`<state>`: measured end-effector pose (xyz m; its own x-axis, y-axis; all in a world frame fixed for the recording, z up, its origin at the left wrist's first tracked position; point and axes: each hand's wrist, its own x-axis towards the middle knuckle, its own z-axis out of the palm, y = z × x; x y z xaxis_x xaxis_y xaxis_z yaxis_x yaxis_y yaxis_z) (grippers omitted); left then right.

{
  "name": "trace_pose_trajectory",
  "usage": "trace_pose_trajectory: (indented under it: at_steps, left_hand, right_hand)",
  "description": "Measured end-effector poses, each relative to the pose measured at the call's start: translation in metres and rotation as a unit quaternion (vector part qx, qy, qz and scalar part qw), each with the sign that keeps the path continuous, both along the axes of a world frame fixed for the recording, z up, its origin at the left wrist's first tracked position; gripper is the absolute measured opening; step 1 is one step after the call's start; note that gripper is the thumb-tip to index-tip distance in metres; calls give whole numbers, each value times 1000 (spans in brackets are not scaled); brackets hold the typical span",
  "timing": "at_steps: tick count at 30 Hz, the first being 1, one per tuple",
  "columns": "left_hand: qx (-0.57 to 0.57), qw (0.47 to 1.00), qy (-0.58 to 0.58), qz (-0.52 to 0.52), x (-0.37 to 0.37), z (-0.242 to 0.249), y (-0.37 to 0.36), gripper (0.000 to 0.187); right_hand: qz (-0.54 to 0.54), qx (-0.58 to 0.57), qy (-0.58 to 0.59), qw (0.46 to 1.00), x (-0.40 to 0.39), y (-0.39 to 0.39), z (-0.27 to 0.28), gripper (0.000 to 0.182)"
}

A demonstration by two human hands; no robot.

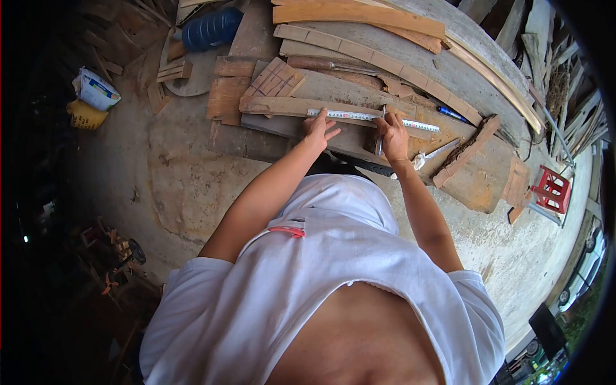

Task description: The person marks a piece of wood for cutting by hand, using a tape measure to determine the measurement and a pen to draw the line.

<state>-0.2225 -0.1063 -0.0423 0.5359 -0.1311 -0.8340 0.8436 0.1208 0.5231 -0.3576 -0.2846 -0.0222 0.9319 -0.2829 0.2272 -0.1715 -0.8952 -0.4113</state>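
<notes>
A white ruler (356,116) with black and red markings lies along a long, slightly curved wooden strip (269,106). At the ruler's left end my left hand (317,130) presses down with its thumb side, its other fingers spread. My right hand (393,133) is closed around a thin, upright, metal-coloured tool (380,136) beside the ruler, right of its middle. What the tool is, I cannot make out. Just above my left hand, a square wooden block (277,78) with dark lines drawn on it lies partly behind the strip.
Curved boards (359,22) lie along the far side. A blue marker (452,114), a bark-edged piece (465,151) and a metal blade (443,148) sit to the right. Beyond are a red plastic stool (552,189), a blue water bottle (212,29) and a white bucket (96,90).
</notes>
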Motion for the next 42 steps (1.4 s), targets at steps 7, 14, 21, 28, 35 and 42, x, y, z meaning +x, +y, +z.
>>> trace_pose_trajectory:
  at_steps: [7,14,21,28,35,42]
  left_hand:
    - [-2,1000,6,7,2,1,-1,32]
    - [-1,1000,10,0,2,0,1,29]
    - [6,1000,7,5,3,-3,-1,30]
    - [13,1000,4,-4,2,-7,2,33]
    - [23,1000,-14,-4,0,-3,1,35]
    - [46,999,-30,5,-3,6,-4,32]
  right_hand:
    - [-19,10,10,1000,-5,2,0,20]
    - [-35,23,21,999,-4,4,1,20]
    - [-30,17,11,999,-3,4,2,22]
    - [-38,26,21,999,-3,6,1,20]
    - [-37,60,14,997,-1,6,7,27]
    - [-167,324,-16,931,35,31,31,29]
